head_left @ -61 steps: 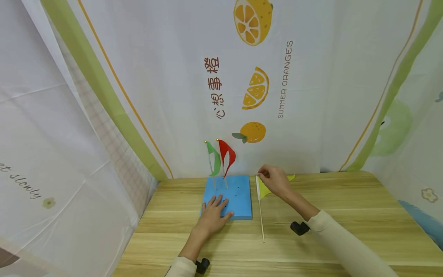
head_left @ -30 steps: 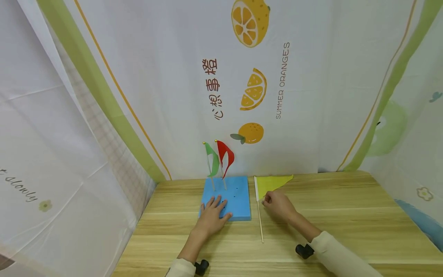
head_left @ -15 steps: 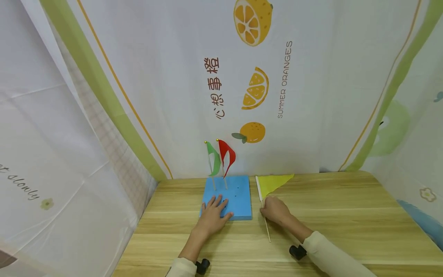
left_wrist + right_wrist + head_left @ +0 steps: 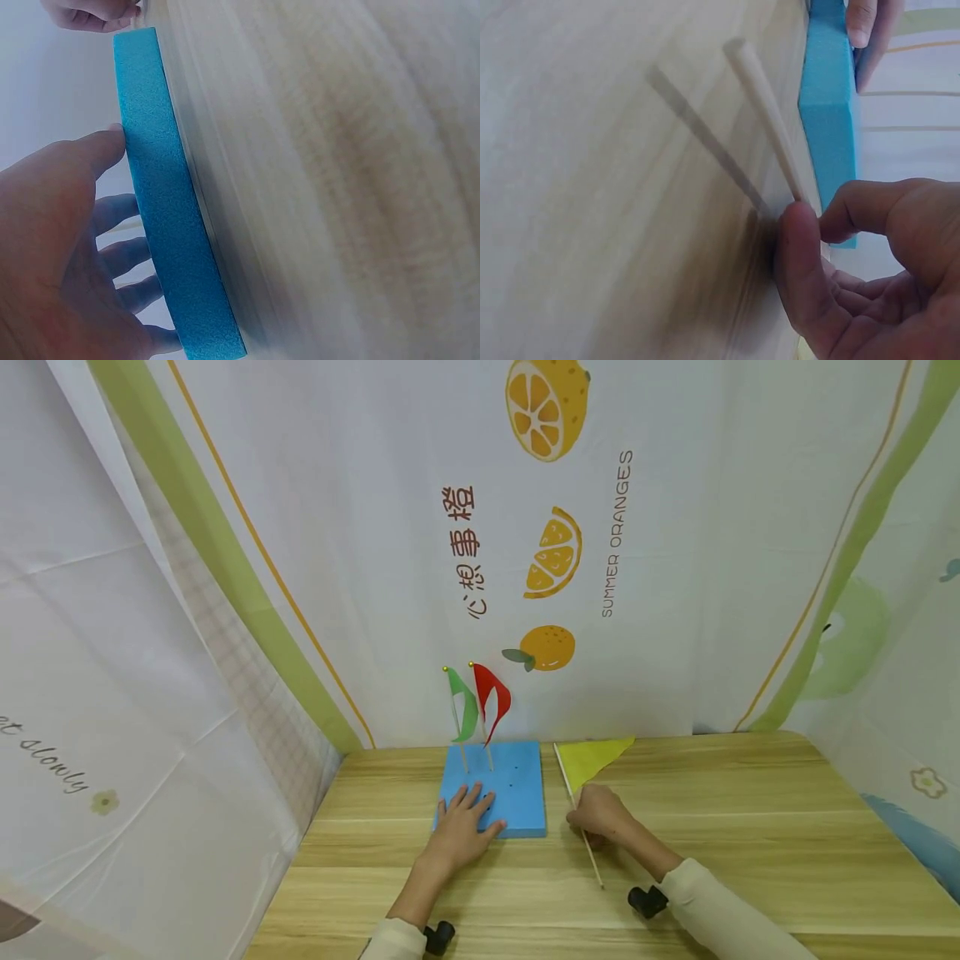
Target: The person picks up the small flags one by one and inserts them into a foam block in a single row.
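My left hand [image 4: 459, 831] rests with spread, straight fingers on a blue foam block [image 4: 525, 810]; in the left wrist view the thumb and fingertips touch the block's top face. My right hand [image 4: 602, 814] pinches the thin wooden stick of a yellow pennant flag [image 4: 592, 760]. The lower end of that stick [image 4: 761, 97] points free of the fingers, with its shadow beside it on the wood. A green flag [image 4: 467, 706] and a red flag [image 4: 495, 693], each on a stick with a gold tip, stand upright in the block's back left part.
Small dark holes dot the block's top to the right of the standing flags. Beneath everything is a wood-grain table [image 4: 720, 827]. A white curtain [image 4: 375, 568] printed with oranges hangs right behind its back edge.
The right hand has come down from the yellow flag's top to its stick and now pinches it. The stick's lower end has swung to the right. The left hand has stayed on the block.
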Motion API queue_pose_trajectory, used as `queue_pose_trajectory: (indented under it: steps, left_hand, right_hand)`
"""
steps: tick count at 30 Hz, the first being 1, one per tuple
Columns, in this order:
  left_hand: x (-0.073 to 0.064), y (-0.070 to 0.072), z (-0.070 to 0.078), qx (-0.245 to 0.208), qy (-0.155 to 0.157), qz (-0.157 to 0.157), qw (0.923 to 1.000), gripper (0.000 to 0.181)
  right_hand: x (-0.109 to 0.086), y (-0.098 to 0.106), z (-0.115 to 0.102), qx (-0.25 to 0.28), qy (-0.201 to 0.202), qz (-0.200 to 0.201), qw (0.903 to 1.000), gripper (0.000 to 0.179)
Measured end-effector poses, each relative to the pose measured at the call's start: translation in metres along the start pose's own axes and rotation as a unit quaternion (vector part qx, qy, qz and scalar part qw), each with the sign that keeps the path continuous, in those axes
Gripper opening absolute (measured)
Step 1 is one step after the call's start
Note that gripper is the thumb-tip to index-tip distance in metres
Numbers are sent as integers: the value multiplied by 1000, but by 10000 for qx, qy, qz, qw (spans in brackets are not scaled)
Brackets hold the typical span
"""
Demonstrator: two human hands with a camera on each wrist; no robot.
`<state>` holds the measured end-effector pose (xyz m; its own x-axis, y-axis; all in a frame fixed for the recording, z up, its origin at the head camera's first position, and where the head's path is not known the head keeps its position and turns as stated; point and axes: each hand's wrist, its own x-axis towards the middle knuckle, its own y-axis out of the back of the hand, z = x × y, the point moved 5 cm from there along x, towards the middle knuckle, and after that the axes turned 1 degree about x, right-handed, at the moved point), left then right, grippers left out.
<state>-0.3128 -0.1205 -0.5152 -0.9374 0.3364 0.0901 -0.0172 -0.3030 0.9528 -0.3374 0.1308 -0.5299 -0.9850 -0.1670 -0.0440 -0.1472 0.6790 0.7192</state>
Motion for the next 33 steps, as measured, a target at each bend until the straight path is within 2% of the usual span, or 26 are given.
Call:
queue_pose_trajectory:
  steps: [8,11,16,20,26,33]
  left_hand:
    - [0,0,-1,-29,-13,-7,10000,65]
    - [0,0,-1,-25,-22,-11,10000,65]
    - [0,0,0,-22,-59,16,10000,64]
    - [-1,1,1,-64,-92,64,9999,62]
    - [-1,1,2,-55,-84,72,9999,62]
    - [0,1,1,-30,-80,53,9999,63]
  right_hand:
    - [-2,9,-5,322,121,-102,9994,35]
    - [-2,13,-9,601,151,-87,9980,33]
    - [-3,17,-14,1355,-115,-141,9906,22]
    - [-3,20,-18,1672,-269,30,9856,11]
    - [-5,29,-28,1621,-79,402,9859,8]
    - [-4,34,-36,1578,127,453,9864,11]
